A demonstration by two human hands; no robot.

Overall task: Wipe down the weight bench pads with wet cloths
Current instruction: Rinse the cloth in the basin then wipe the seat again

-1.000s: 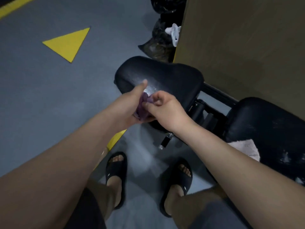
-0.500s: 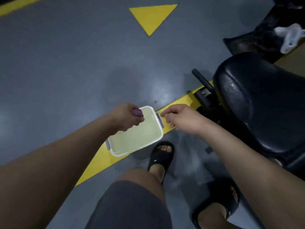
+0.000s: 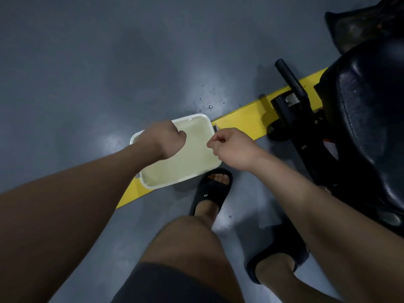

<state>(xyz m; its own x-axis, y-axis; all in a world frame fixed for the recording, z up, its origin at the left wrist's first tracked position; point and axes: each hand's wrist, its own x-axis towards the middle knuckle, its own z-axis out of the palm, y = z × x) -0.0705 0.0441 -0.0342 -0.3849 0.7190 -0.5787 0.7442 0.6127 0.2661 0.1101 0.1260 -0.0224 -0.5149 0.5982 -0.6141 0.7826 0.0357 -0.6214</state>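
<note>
Two hands were counted; held how?

The left hand [image 3: 164, 138] was fisted over one white tub [image 3: 190, 117] set on the floor's yellow stripe [image 3: 242, 119]; any cloth inside could not be told. The right hand [image 3: 231, 147] was curled, nothing seen held, at the tub's right edge. One bench pad [image 3: 371, 119] was seen right of it.

Glossy grey floor [image 3: 87, 73] — yellow stripe [image 3: 247, 121] across.
</note>
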